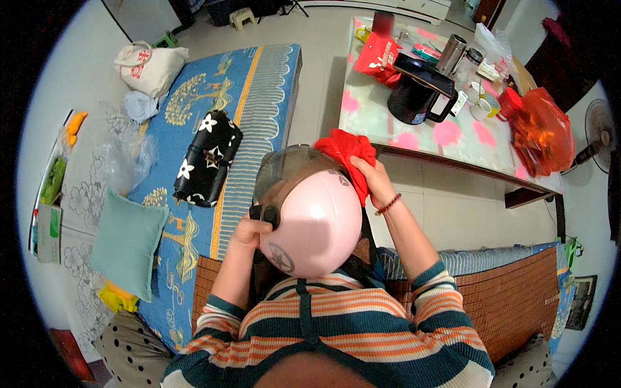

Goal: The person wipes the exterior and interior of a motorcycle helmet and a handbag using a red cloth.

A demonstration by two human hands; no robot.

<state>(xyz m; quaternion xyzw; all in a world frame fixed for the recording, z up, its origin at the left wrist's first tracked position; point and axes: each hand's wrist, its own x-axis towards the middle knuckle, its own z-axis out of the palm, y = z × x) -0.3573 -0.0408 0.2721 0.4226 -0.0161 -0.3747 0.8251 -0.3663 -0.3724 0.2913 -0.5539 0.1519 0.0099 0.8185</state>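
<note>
A pink helmet [320, 223] with star emblems and a tinted visor [281, 169] is held in front of my body. My left hand [251, 231] is closed on the helmet's left side, by the black visor hinge. In my right hand [375, 181] is a red cloth [349, 155], gripped between thumb and fingers. The cloth lies against the far right part of the helmet, by the visor's edge. Most fingers of the right hand are hidden behind the cloth.
A blue patterned seat cover [259, 97] bears a black handbag with white flowers [210, 158], a white tote [152, 68] and a teal cushion [128, 242]. On the table [369, 123] stand a black pitcher [414, 94], cups, bottles and a red plastic bag [543, 136]. A fan [598, 129] is far right.
</note>
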